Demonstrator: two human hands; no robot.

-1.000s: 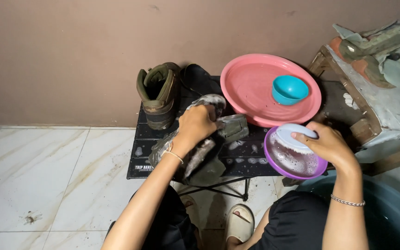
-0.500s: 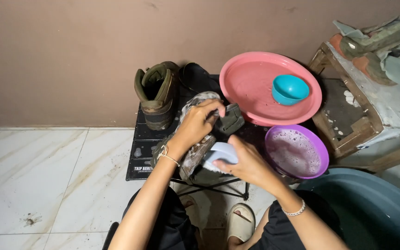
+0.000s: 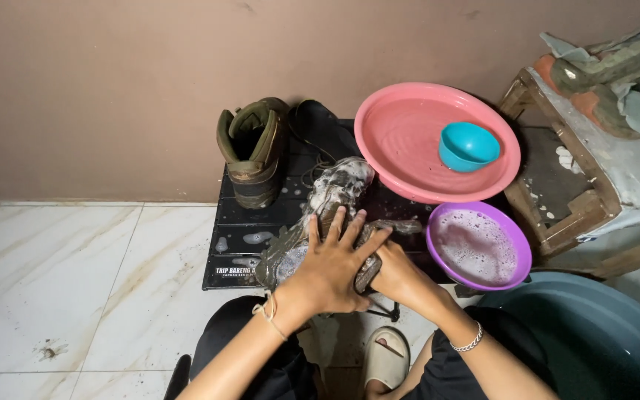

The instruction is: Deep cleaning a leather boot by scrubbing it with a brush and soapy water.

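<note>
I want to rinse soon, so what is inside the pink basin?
A small teal bowl sits inside the pink basin, toward its right side. The basin's floor looks wet; whatever lies under the bowl is covered.

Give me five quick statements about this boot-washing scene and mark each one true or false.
1. The left hand lies flat on the soapy brown boot. True.
2. The small teal bowl sits inside the purple bowl. False: it sits in the round pink basin.
3. The purple bowl holds foamy water. True.
4. The second olive-brown boot lies on its side. False: it stands upright.
5. The right hand rests in the purple bowl. False: it is at the soapy boot.
</note>
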